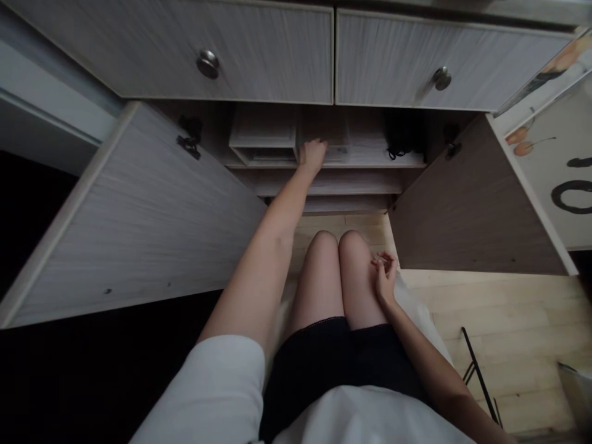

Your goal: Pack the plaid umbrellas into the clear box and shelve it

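Observation:
My left hand (312, 155) reaches forward into an open low cabinet (324, 182) and rests on the front edge of its upper shelf, touching a flat pale box or tray (263, 137). Whether the fingers grip anything is hidden in the dim light. My right hand (385, 277) lies on my right knee with the fingers loosely curled and nothing visibly in it. I am kneeling in front of the cabinet with both knees close to its base.
Both cabinet doors stand wide open, the left door (139, 216) and the right door (472, 203) flanking my arms. Two drawers with round metal knobs (208, 63) sit above. A dark object with a cord (401, 139) lies on the shelf's right side. Thin black metal legs (478, 370) stand on the wooden floor.

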The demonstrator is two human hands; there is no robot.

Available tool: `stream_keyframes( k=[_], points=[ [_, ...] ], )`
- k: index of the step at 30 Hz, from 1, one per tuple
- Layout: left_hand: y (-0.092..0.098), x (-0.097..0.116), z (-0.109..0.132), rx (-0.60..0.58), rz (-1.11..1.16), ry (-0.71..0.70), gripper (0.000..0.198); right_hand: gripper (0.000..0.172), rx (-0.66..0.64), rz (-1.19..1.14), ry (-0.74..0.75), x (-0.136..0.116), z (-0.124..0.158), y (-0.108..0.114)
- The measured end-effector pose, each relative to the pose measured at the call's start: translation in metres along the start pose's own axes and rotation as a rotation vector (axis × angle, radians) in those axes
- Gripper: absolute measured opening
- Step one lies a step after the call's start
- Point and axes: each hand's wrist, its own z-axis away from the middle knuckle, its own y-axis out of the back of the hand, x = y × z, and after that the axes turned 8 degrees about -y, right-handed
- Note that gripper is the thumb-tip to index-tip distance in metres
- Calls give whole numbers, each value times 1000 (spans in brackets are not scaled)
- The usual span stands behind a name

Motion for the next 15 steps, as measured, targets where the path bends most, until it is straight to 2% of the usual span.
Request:
stream_keyframes(
  k=[2, 4, 8, 11, 15],
  points=[
    [8, 10, 16, -3, 21, -63, 34, 40, 23, -27, -5, -3, -2, 2],
    [14, 20, 46, 18, 41, -139, 35, 40, 26, -58, -2, -6, -7, 4],
    [25, 30, 135, 47, 26, -297, 35, 45, 10, -93, 83, -18, -28, 9],
    [30, 21, 207, 9, 10, -471, 33, 55, 11, -105, 132, -32, -56, 14],
    [34, 0, 298, 13, 98, -679, 33, 71, -22, -99, 74, -58, -95, 26]
  ],
)
